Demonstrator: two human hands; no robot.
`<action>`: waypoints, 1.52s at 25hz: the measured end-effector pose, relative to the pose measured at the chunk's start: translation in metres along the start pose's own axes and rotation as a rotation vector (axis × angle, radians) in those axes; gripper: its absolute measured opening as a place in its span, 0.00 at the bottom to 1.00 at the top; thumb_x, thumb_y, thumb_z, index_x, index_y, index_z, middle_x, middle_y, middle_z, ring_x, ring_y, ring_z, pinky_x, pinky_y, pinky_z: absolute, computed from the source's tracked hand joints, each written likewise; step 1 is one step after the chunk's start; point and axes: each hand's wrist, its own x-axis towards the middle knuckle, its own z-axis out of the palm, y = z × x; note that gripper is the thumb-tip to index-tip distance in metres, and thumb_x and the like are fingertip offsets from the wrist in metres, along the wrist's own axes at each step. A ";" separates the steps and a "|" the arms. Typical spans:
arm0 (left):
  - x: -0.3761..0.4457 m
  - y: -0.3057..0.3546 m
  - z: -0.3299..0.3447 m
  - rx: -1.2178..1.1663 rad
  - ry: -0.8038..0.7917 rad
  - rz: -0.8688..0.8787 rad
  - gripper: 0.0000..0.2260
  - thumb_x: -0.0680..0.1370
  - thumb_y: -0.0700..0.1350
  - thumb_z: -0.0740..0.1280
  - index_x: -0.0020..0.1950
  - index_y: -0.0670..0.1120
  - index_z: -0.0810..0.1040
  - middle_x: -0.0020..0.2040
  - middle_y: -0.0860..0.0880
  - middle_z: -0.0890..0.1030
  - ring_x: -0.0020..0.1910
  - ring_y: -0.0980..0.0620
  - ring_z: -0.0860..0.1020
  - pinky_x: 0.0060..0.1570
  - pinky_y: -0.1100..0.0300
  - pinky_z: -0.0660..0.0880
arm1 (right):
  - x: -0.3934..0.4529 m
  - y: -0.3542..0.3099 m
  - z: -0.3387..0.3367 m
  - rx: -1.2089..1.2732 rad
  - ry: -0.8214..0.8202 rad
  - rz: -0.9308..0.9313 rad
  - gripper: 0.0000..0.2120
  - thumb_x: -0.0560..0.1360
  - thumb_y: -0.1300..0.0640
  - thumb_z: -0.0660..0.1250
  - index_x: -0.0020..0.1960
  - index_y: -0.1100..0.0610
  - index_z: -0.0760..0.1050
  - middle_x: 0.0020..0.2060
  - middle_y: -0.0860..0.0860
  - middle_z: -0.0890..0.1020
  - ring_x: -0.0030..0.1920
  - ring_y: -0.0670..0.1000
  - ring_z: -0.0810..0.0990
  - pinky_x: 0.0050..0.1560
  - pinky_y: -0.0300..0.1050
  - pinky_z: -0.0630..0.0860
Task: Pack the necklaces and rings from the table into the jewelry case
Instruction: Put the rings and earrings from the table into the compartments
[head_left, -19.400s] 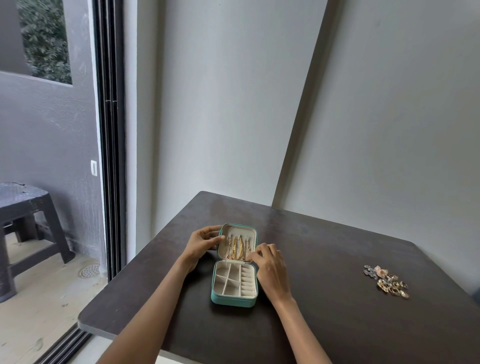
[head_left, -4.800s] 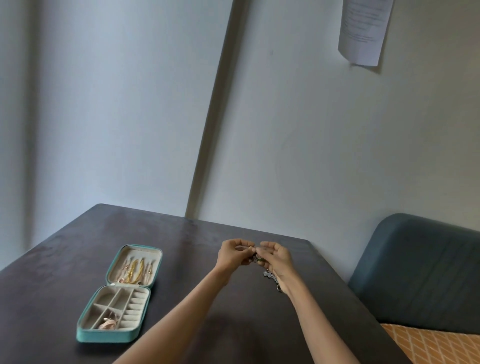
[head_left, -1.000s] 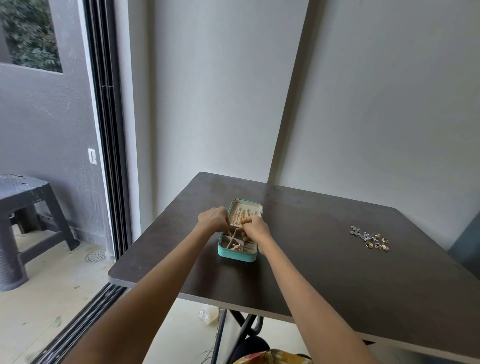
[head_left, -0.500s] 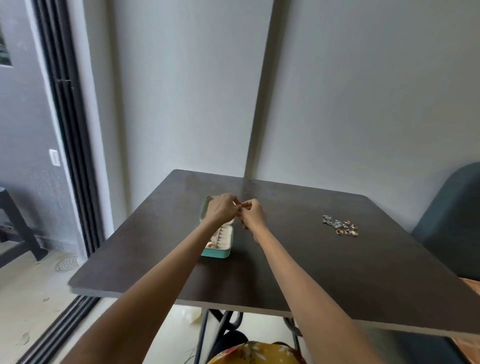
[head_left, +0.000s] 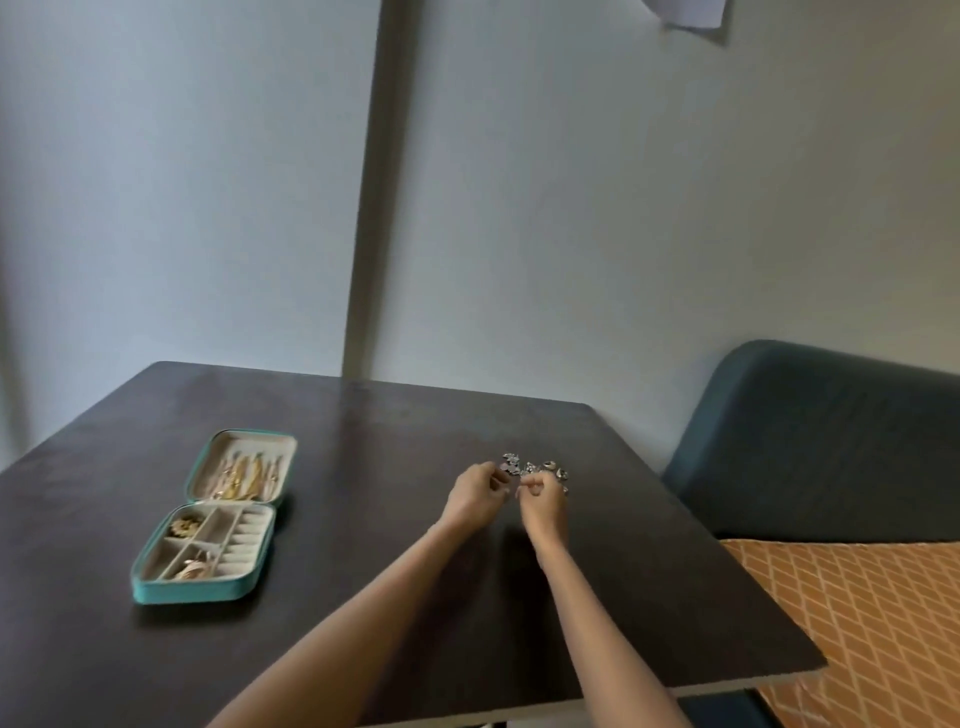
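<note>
Rings (head_left: 535, 469) at hands (head_left: 511, 496) (case (head_left: 192, 590) left)

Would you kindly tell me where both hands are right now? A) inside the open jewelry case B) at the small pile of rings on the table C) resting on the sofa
B: the left hand and right hand meet at the pile of rings, well right of the jewelry case.

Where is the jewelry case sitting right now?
In the head view the open jewelry case lies on the left part of the dark table, well left of both hands, which are at the ring pile.
</note>
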 end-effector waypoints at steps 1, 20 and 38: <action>0.006 0.001 0.010 0.005 -0.011 -0.001 0.10 0.75 0.39 0.65 0.55 0.41 0.78 0.54 0.42 0.80 0.55 0.45 0.78 0.55 0.58 0.72 | 0.008 0.010 -0.005 -0.002 0.026 0.007 0.07 0.74 0.64 0.63 0.49 0.58 0.77 0.49 0.55 0.83 0.52 0.57 0.80 0.49 0.45 0.72; 0.092 -0.023 0.046 0.212 0.068 0.029 0.11 0.78 0.51 0.64 0.58 0.52 0.78 0.55 0.49 0.74 0.54 0.48 0.77 0.51 0.55 0.72 | 0.047 0.033 -0.006 -0.483 0.067 -0.100 0.08 0.73 0.47 0.63 0.47 0.48 0.78 0.48 0.49 0.83 0.51 0.55 0.80 0.44 0.43 0.72; 0.086 -0.028 0.012 -0.945 -0.030 -0.053 0.08 0.78 0.37 0.63 0.39 0.44 0.76 0.38 0.48 0.84 0.33 0.54 0.79 0.41 0.62 0.75 | 0.060 0.032 -0.005 -0.137 0.136 -0.129 0.07 0.77 0.54 0.62 0.47 0.51 0.79 0.49 0.49 0.80 0.49 0.52 0.79 0.40 0.42 0.69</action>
